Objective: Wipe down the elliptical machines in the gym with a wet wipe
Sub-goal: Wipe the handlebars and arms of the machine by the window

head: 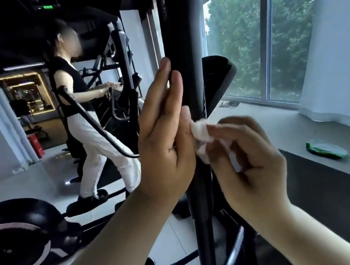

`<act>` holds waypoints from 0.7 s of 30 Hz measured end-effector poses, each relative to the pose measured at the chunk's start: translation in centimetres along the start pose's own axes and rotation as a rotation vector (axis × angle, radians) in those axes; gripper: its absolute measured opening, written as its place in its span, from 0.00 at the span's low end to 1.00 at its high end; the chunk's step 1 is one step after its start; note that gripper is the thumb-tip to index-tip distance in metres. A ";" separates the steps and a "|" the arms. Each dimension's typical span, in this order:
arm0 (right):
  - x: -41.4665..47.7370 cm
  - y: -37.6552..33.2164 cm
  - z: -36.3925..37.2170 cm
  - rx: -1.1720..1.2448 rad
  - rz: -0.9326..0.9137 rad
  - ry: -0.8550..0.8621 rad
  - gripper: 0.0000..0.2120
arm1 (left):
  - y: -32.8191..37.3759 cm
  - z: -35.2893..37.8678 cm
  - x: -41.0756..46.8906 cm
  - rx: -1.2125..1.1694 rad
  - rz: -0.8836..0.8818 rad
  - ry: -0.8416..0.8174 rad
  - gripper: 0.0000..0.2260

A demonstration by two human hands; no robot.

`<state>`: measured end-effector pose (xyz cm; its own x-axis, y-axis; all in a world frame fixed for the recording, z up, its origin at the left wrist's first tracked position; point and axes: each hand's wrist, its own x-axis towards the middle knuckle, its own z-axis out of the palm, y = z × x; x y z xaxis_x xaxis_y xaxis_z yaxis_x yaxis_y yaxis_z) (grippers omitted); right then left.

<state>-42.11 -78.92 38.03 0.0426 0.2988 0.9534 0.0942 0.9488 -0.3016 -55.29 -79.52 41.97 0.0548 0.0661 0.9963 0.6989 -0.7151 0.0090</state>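
A black upright bar of the elliptical machine (182,42) runs from top to bottom through the middle of the view. My left hand (165,133) lies flat against the bar's left side, fingers straight and pointing up. My right hand (248,156) pinches a crumpled white wet wipe (200,138) and holds it against the bar's right side, just below the left fingertips. A black console or pad (218,80) of the machine sticks out to the right behind the bar.
A person in a black top and white trousers exercises on another elliptical (101,119) to the left. A black flywheel housing (16,235) sits at the lower left. A green wipe packet (326,149) lies on the floor to the right, near large windows (267,31).
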 end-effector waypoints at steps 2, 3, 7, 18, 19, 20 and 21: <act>-0.5 -0.1 0.0 -0.011 0.015 0.001 0.13 | 0.1 -0.1 -0.6 -0.013 -0.015 -0.006 0.16; 0.0 -0.2 0.0 -0.013 0.021 0.012 0.12 | 0.1 -0.1 -0.8 -0.021 -0.019 -0.008 0.16; 2.3 -0.8 0.1 -0.030 -0.019 0.030 0.13 | 0.0 -0.1 -1.5 -0.047 -0.031 -0.016 0.16; -4.6 0.6 0.5 -0.100 0.074 0.066 0.09 | 0.1 -0.1 -4.4 -0.076 -0.041 -0.045 0.17; -3.8 0.5 0.6 -0.086 0.079 0.088 0.09 | 0.0 -0.1 -4.6 -0.084 -0.039 -0.050 0.17; -3.3 0.4 0.8 -0.075 0.077 0.097 0.09 | 0.0 -0.1 -4.9 -0.086 -0.038 -0.052 0.17; -3.4 0.4 0.9 -0.079 0.065 0.095 0.10 | -0.1 -0.2 -5.2 -0.086 -0.037 -0.054 0.17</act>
<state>-43.14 -79.45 34.71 0.1449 0.3446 0.9275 0.1658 0.9157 -0.3661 -55.74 -79.95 36.79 0.0702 0.1298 0.9891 0.6378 -0.7682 0.0555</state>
